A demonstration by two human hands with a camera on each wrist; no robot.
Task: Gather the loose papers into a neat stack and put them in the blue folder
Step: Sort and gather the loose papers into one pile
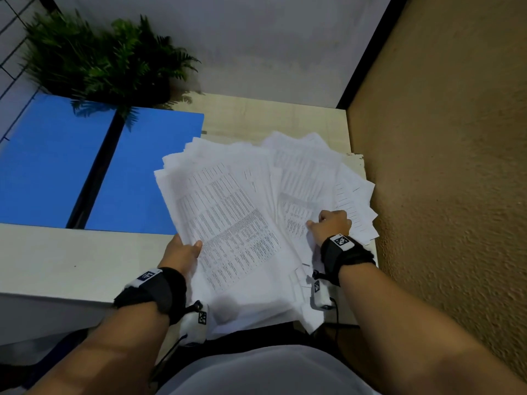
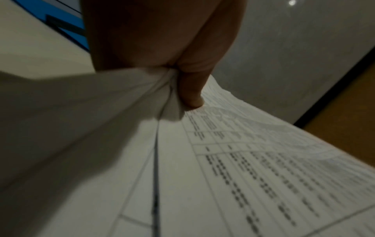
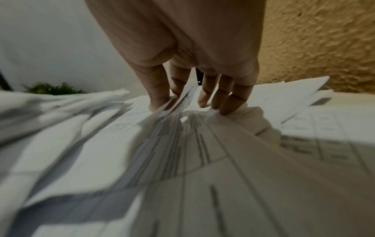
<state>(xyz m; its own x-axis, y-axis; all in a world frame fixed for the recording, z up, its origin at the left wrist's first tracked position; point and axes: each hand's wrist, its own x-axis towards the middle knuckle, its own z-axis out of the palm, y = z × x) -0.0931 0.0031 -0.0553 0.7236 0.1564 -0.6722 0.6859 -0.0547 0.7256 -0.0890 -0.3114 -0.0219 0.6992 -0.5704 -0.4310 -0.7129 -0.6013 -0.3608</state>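
A fanned pile of white printed papers [image 1: 256, 201] covers the right part of the desk. My left hand [image 1: 184, 249] grips the near left edge of a bundle of sheets [image 2: 223, 160], thumb [image 2: 191, 96] on top and the other fingers hidden beneath. My right hand [image 1: 330, 223] rests on the right side of the pile. Its thumb and forefinger pinch one raised sheet [image 3: 182, 97], while the other fingertips [image 3: 227, 107] press on the papers. The open blue folder [image 1: 71, 166] lies flat at the left, touching the pile's left edge.
A green fern [image 1: 108, 58] stands behind the folder, its fronds hanging over the blue surface. A rough tan wall [image 1: 445, 166] runs close along the desk's right side. Some sheets hang over the desk's near edge [image 1: 256, 317]. Bare desk top [image 1: 71, 260] shows at the near left.
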